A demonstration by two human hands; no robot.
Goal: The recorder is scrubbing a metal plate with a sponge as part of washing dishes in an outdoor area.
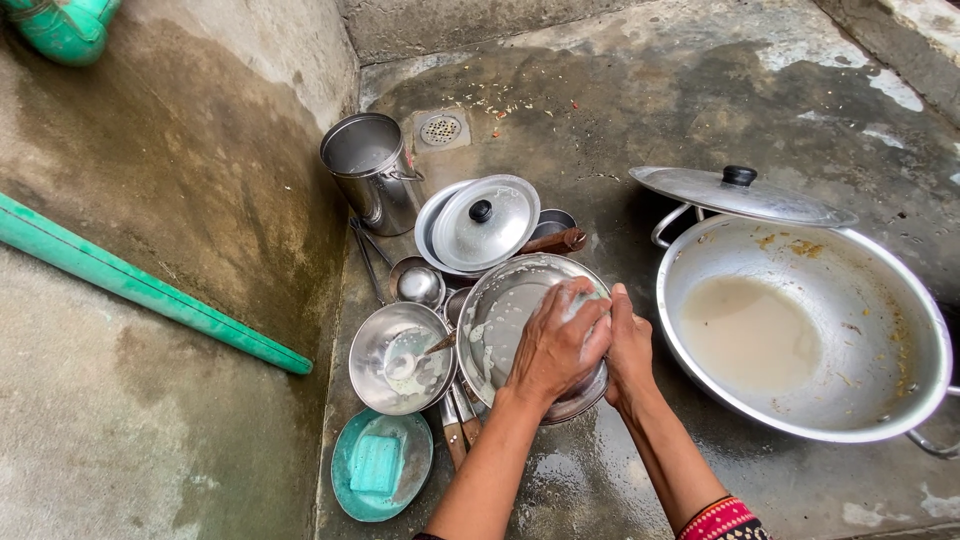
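Observation:
A soapy steel plate [497, 322] is tilted up on the wet concrete floor. My left hand [555, 343] presses into its hollow, fingers closed over a pale scrubbing pad [592, 297] that is mostly hidden. My right hand [630, 352] grips the plate's right rim, thumb on the inside. Both hands touch each other at the rim.
A big steel wok [870, 300] with murky water and a lid [740, 197] on its rim sits right. Left of the plate are a steel bowl with a spoon [398, 358], a small bowl [416, 285], a lidded pan [482, 224], a tall pot [368, 168], knives [455, 425], a green soap dish [380, 466], a floor drain [440, 129] and a green pipe [150, 291].

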